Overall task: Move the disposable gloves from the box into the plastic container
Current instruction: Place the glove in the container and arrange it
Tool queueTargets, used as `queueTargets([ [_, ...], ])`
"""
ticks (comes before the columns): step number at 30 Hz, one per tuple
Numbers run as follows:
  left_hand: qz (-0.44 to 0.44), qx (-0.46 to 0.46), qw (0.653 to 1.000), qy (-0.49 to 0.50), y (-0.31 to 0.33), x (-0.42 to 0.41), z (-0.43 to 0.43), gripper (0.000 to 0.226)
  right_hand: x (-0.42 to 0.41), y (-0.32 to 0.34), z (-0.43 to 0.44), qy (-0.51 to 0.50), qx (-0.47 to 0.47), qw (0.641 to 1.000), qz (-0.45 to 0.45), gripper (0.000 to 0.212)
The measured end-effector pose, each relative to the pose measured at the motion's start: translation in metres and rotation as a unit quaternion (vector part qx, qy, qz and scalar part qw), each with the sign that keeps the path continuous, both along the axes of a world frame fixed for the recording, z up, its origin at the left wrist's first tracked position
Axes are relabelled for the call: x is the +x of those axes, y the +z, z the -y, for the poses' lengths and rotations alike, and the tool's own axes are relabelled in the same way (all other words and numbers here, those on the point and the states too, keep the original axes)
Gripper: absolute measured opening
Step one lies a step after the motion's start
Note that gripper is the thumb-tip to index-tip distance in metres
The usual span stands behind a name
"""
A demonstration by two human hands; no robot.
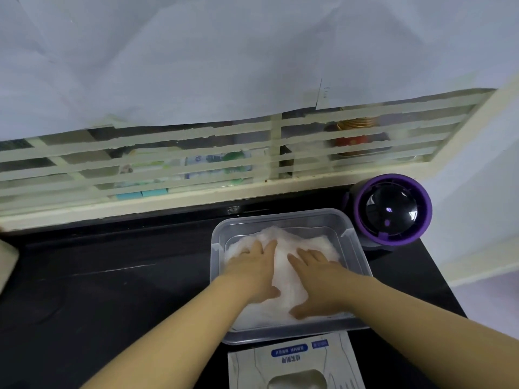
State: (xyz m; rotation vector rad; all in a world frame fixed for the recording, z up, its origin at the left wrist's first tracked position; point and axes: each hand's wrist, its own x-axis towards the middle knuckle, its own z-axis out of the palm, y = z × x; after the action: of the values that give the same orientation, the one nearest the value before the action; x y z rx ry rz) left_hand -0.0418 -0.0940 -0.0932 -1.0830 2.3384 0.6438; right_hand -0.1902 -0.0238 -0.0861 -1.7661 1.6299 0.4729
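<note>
Both hands were flat on the gloves (282,272), palms down, fingers spread and fairly straight. They were pressing, not gripping. The left hand (252,269) sat on the left half of the pile and the right hand (318,280) on the right half.

The gloves lay as one crumpled translucent heap inside the plastic container (280,218), heaped up toward the far side. My read is that the flat press was meant to squash the springy film down so it sat below the rim. The container stood on the dark countertop (112,290), right of centre. The box (292,360) touched or nearly touched its near edge, probably to keep the transfer short.

A purple round device (391,210) stood just beside the container's far right corner.

Unclear points:
- The box was cut off by the bottom of the view. Its oval opening showed something pale, and I couldn't tell whether gloves were left inside.
- The container's floor and near wall were hidden under the heap and the forearms.
- Individual gloves couldn't be picked out.
- Items behind the taped window (196,153) were blurred.
</note>
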Motion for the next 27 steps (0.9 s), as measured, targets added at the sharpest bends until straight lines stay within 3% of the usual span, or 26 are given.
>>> queueTargets([
  [4,0.091,0.029,0.995,0.012,-0.010,-0.007,-0.001,0.111,0.002,-0.011,0.005,-0.018,0.041,0.999,-0.002,0.108],
  [9,0.146,0.012,0.989,-0.021,-0.010,-0.014,-0.003,0.098,0.002,-0.026,0.011,0.008,0.017,0.999,-0.045,0.103],
  [11,0.138,0.012,0.990,-0.040,-0.002,-0.012,0.000,0.083,0.001,-0.019,0.009,0.007,-0.004,0.999,-0.037,0.101],
  [15,-0.006,0.005,1.000,-0.022,0.036,0.011,-0.003,0.073,-0.007,0.025,-0.007,0.002,-0.126,0.992,-0.016,0.076],
  [19,-0.191,-0.085,0.977,-0.051,0.065,0.046,-0.032,0.048,-0.005,0.068,-0.047,0.073,-0.377,0.918,0.095,0.025],
  [21,-0.268,-0.132,0.950,-0.086,0.067,0.063,-0.049,0.033,0.002,0.074,-0.069,0.167,-0.362,0.907,0.134,0.021],
  [23,-0.300,-0.175,0.925,-0.153,0.060,0.077,-0.063,0.029,0.011,0.063,-0.088,0.238,-0.283,0.920,0.130,0.020],
  [25,-0.300,-0.193,0.914,-0.196,0.051,0.089,-0.075,0.029,0.019,0.038,-0.103,0.280,-0.241,0.924,0.100,0.012],
  [27,-0.282,-0.193,0.913,-0.223,0.039,0.097,-0.085,0.029,0.021,0.007,-0.111,0.277,-0.220,0.935,0.038,0.022],
])
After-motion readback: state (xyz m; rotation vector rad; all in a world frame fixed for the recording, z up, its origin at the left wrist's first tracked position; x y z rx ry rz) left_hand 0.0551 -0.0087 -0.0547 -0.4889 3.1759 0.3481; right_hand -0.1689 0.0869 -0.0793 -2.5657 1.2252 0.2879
